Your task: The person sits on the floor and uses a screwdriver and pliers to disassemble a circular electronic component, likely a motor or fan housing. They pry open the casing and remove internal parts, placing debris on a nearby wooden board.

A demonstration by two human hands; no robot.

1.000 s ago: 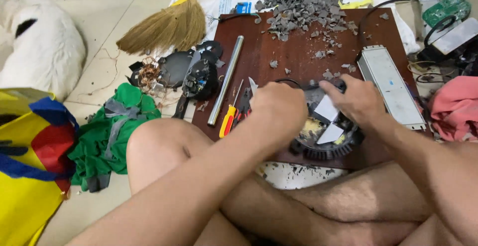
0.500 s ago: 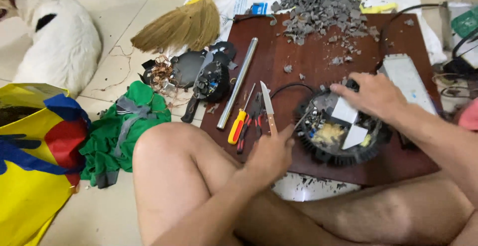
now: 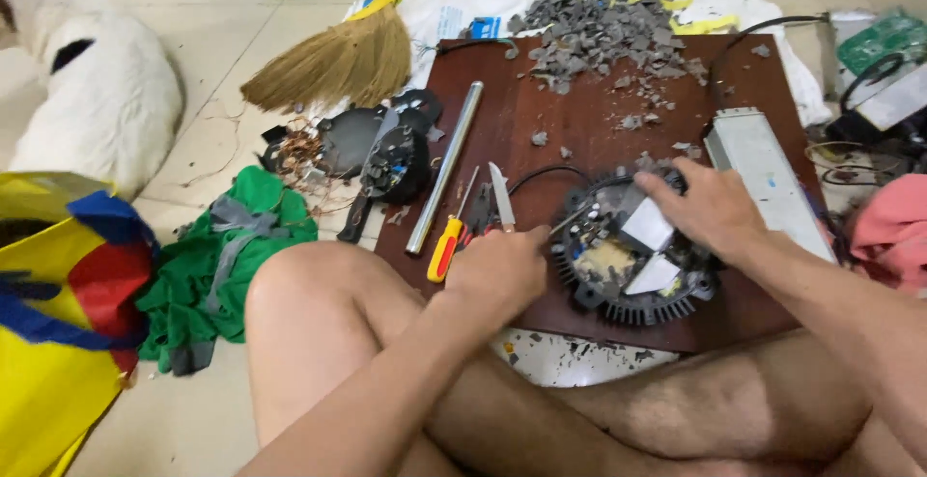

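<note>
Left hand closed around a tool handle at the 9 o'clock edge of the round black finned electronic housing, near the dark brown wooden board's front edge; right hand spread flat on its 1 o'clock rim. Best pried gently, with firm downward pressure. Nearby at 9 o'clock: yellow-handled screwdriver, grey-bladed knife, silver metal tube; grey rubble pile at 12 o'clock.
</note>
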